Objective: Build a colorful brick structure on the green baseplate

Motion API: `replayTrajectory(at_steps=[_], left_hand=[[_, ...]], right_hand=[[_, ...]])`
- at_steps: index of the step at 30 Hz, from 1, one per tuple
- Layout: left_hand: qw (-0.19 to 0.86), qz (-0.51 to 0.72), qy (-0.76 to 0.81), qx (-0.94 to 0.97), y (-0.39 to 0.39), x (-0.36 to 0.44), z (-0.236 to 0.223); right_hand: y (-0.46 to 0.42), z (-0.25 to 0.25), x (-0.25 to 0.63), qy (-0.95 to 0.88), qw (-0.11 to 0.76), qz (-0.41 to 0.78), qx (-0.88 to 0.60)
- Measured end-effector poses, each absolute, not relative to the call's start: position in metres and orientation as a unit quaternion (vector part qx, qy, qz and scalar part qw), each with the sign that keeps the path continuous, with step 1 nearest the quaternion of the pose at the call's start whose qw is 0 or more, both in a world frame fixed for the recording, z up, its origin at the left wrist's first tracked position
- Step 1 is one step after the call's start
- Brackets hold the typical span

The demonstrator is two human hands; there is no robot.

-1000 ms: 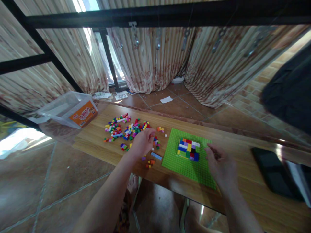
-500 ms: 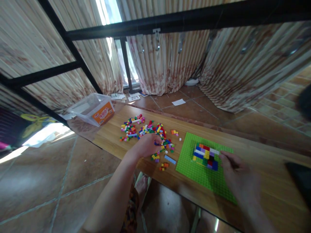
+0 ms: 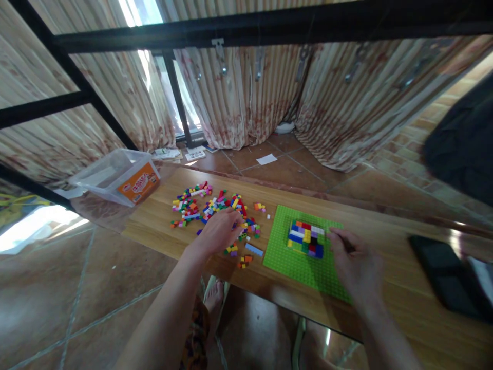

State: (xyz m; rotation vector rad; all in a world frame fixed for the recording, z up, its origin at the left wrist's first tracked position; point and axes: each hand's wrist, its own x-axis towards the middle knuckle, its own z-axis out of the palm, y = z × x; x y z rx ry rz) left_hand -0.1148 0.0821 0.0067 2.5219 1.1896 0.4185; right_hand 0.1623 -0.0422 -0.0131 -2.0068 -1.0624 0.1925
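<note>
My left hand reaches into a spread of loose, many-coloured toy bricks, its fingers bent down and pressed together among them. Whatever it pinches is hidden. On a green studded baseplate sits a low block of joined bricks in blue, white, yellow, red, green and black. Just right of that block, above the baseplate, is my right hand with thumb and fingers closed in a pinch. Anything between those fingertips is too small to make out. A long light-blue brick lies between the loose bricks and the baseplate.
A clear plastic box with an orange label stands at the table's left end. A dark tablet-like object lies on the right of the wooden table. A black frame bar crosses above, before striped curtains.
The view has turned to the right, so the table and bricks appear further left. My left hand stays at the loose bricks, and my right hand stays beside the brick block, still pinched.
</note>
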Motion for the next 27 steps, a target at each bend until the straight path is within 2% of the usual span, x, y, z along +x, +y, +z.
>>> replayTrajectory(at_steps=[13, 27], left_hand=[[0.32, 0.248, 0.349, 0.845, 0.048, -0.025, -0.005], [0.3, 0.285, 0.339, 0.845, 0.049, 0.002, -0.025]], right_hand=[[-0.045, -0.011, 0.164, -0.444, 0.451, 0.078, -0.77], [-0.047, -0.006, 0.161, -0.48, 0.438, 0.074, -0.756]])
